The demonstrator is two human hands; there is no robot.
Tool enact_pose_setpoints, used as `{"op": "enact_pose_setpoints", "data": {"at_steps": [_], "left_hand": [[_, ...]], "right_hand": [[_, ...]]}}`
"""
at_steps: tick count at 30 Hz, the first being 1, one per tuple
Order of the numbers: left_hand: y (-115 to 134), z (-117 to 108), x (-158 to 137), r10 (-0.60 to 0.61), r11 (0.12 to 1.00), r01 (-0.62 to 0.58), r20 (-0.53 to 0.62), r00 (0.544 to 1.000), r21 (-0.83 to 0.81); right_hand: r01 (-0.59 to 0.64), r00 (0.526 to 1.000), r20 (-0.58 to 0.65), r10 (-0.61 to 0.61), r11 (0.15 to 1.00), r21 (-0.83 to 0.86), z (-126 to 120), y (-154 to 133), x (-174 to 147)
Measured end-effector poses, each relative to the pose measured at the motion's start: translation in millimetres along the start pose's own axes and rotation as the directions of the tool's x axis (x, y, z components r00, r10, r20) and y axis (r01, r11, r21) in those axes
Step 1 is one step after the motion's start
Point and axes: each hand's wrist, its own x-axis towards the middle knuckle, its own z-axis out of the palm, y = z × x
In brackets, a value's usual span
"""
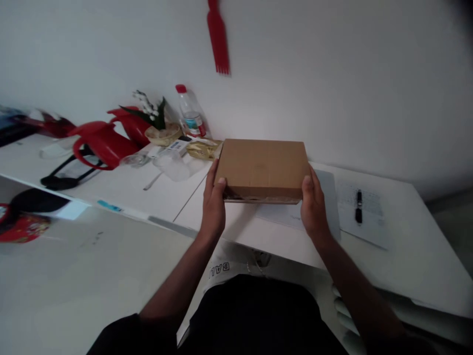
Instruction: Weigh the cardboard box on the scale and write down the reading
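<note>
A flat brown cardboard box [263, 165] is held level between my two hands, above the white table [414, 256]. My left hand [214, 202] grips its left end, thumb at the front corner. At the opposite end my right hand [313, 204] grips it the same way, with its thumb near the front edge. The fingers under and behind the box are partly hidden. Beneath the box lies a grey laptop [328, 197], partly covered from view. To its right, a black pen [358, 207] rests on a sheet of paper [375, 229].
Left along the table are red pitchers [105, 143], a potted plant [158, 118], a plastic bottle [192, 116], a gold packet [203, 149] and clear plastic wrapping [173, 165]. A red comb-shaped decoration [218, 39] hangs on the wall. The table's front edge runs close to my body.
</note>
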Motion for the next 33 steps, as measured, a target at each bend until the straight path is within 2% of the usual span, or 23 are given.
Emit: {"op": "enact_pose_setpoints", "data": {"at_steps": [9, 15, 21, 33], "left_hand": [[-6, 59, -7, -0.058, 0.996, 0.071, 0.191, 0.980, -0.062], [-7, 84, -17, -0.123, 0.990, 0.135, 0.243, 0.962, -0.032], [-6, 95, -27, -0.185, 0.982, 0.187, 0.263, 0.947, 0.019], [-11, 100, -34, -0.179, 0.983, 0.181, 0.261, 0.949, 0.016]], "right_hand": [[-0.131, 0.980, -0.154, 0.128, 0.991, -0.007, -51, 19, -9], [-0.180, 0.959, -0.222, 0.175, 0.984, -0.002, -73, 36, -15], [-0.215, 0.949, -0.229, 0.215, 0.976, 0.027, -85, 46, -17], [-0.235, 0.941, -0.242, 0.235, 0.972, 0.029, -89, 54, -19]]}}
